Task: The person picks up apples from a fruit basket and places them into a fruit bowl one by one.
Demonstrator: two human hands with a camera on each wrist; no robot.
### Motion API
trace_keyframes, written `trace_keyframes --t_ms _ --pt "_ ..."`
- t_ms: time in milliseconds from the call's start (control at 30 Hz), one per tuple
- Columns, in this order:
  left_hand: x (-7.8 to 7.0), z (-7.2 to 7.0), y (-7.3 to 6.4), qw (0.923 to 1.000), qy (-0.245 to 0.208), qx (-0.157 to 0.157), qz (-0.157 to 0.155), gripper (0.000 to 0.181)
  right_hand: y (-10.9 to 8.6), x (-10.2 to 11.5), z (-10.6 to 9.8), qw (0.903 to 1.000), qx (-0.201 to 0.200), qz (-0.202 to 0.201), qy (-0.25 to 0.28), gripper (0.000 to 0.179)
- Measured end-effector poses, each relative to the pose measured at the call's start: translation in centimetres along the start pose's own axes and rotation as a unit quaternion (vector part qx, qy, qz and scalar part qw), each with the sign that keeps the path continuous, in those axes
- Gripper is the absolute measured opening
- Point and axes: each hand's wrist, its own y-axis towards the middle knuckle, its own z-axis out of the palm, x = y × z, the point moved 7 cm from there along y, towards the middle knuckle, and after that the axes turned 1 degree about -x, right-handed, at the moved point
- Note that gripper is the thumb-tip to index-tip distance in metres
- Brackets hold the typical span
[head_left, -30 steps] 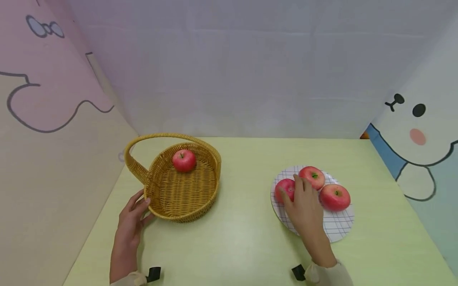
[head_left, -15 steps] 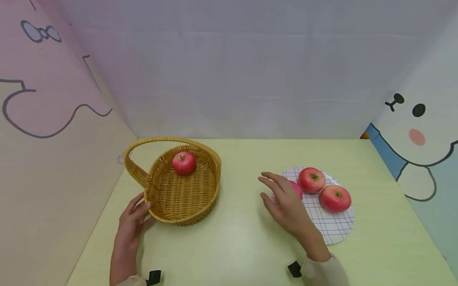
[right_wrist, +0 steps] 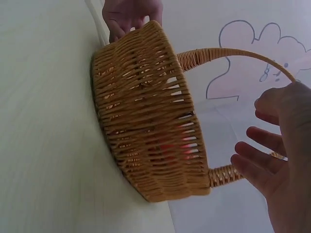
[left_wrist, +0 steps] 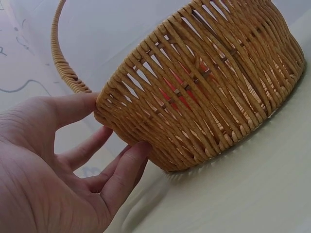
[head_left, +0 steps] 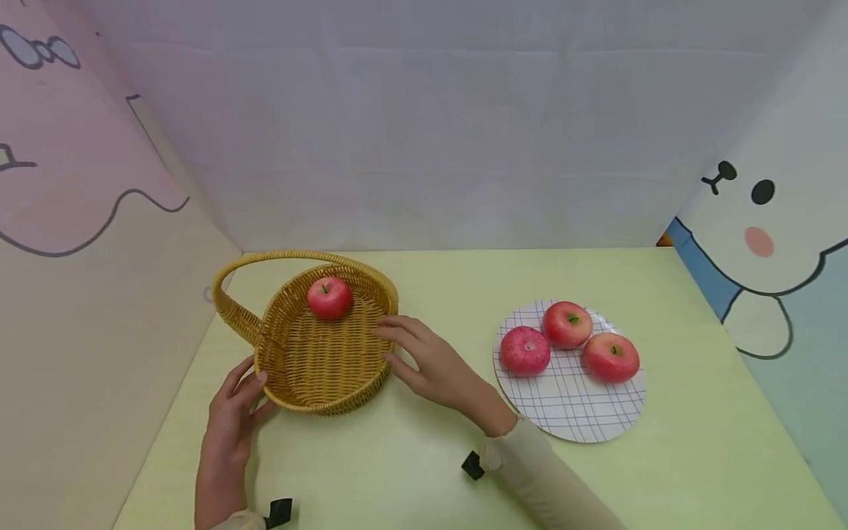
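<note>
A brown wicker basket (head_left: 331, 361) with a tall arched handle stands on the left of the table, holding one red apple (head_left: 329, 297) near its back wall. My left hand (head_left: 231, 412) rests its fingertips against the basket's outer left side, at and just below the rim; the left wrist view shows the fingers (left_wrist: 80, 104) spread along the weave. Over the basket's right rim hovers my right hand (head_left: 427, 361), fingers loosely extended with nothing in them. In the right wrist view its fingers (right_wrist: 257, 162) overlap the handle.
On the right lies a round white checked plate (head_left: 589, 419) with a darker red apple (head_left: 525, 351) and two lighter ones, a back apple (head_left: 567, 324) and a right-hand apple (head_left: 611, 358). Light walls with cartoon drawings surround the pale table (head_left: 424, 478).
My right hand has left the apples on the plate and travelled left to the basket, carrying nothing. My left hand stays at the basket's side. The head view has shifted slightly.
</note>
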Motion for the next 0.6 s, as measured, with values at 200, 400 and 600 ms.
trace_keyframes --t_ms 200,400,600 --pt "-0.1 -0.1 -0.1 1.0000 -0.001 -0.004 0.002 0.050 3.3 -0.4 3.9 0.9920 0.088 0.081 0.041 0.059" --pt "-0.2 -0.1 -0.2 1.0000 -0.001 -0.007 0.002 0.052 5.7 -1.3 6.6 0.9813 0.105 0.161 0.015 0.075" --pt "-0.1 0.1 -0.2 0.9999 0.002 -0.011 0.002 0.052 7.6 -3.0 7.7 0.9657 0.073 0.249 0.014 0.086"
